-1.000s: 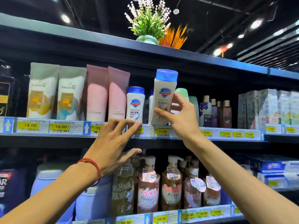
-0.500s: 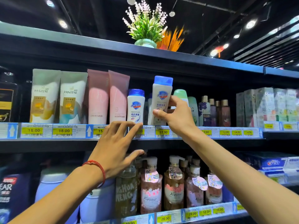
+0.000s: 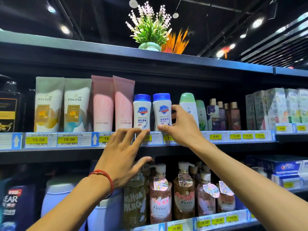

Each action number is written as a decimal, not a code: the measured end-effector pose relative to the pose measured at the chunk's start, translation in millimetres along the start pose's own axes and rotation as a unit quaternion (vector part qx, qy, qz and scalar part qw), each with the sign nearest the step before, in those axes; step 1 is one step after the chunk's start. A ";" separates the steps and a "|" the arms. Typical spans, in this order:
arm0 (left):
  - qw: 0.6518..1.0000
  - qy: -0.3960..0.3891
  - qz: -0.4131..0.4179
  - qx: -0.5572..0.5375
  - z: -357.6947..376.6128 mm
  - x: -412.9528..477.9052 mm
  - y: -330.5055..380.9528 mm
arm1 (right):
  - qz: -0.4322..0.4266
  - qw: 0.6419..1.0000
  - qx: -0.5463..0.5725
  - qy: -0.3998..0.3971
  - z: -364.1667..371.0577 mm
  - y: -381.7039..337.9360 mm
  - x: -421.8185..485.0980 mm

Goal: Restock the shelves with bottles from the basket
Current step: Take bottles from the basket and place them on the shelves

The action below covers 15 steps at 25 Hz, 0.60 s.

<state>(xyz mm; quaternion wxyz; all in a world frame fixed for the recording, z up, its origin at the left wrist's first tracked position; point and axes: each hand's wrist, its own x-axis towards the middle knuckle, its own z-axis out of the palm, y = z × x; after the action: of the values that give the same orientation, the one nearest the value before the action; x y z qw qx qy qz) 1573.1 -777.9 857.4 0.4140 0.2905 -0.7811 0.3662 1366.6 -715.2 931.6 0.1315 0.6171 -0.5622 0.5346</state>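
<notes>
The right hand (image 3: pixel 181 129) pinches the bottle (image 3: pixel 162 112) low on its body, just right of the twin bottle (image 3: pixel 142 112). It is probably light, stiff, slick plastic. The left hand (image 3: pixel 121 155) has its fingers spread.

The white bottle (image 3: pixel 162 115) my right hand (image 3: pixel 182 130) grips is smooth plastic with a soft sheen, and its blue cap (image 3: pixel 161 97) is glossier. The twin bottle (image 3: pixel 142 112) beside it at mid-frame looks the same. Left of them, the pink tubes (image 3: pixel 102 104) are matt, frosted plastic, and the cream tubes (image 3: pixel 48 104) look satiny with shiny gold print. The shelf edge (image 3: pixel 233 148) looks like dark, matt painted metal. It carries a glossy clear plastic strip over paper price labels (image 3: pixel 69 140). The red cord (image 3: pixel 106 176) on my left wrist is woven thread and looks rough. At lower centre, the pump bottles (image 3: pixel 160 202) are clear glossy plastic with shiny stickers. At far right, the boxes (image 3: pixel 275 107) look like glossy card.
</notes>
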 end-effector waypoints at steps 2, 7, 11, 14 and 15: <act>1.000 -0.003 -0.002 -0.003 0.6 0.4 0.2 | 0.007 0.999 -0.031 0.000 0.2 -0.3 -0.8; 1.000 -0.006 -0.002 0.003 0.7 -0.3 -0.3 | 0.023 0.999 -0.048 0.005 3.0 -1.2 -5.2; 1.000 -0.012 -0.007 0.004 0.0 -0.3 1.9 | 0.049 0.998 -0.041 0.010 4.3 -4.5 -2.0; 1.000 -0.023 -0.015 -0.008 -3.0 0.2 2.6 | 0.061 0.997 -0.041 0.002 6.7 -6.3 0.3; 0.999 -0.028 -0.017 -0.010 -3.5 0.1 3.0 | 0.061 0.997 -0.041 0.006 7.3 -6.3 -0.2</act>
<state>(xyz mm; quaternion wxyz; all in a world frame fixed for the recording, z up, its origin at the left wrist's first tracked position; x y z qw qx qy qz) 1572.2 -773.4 857.9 0.4011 0.3095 -0.7910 0.3430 1375.7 -718.6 931.3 0.1271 0.5724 -0.6196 0.5219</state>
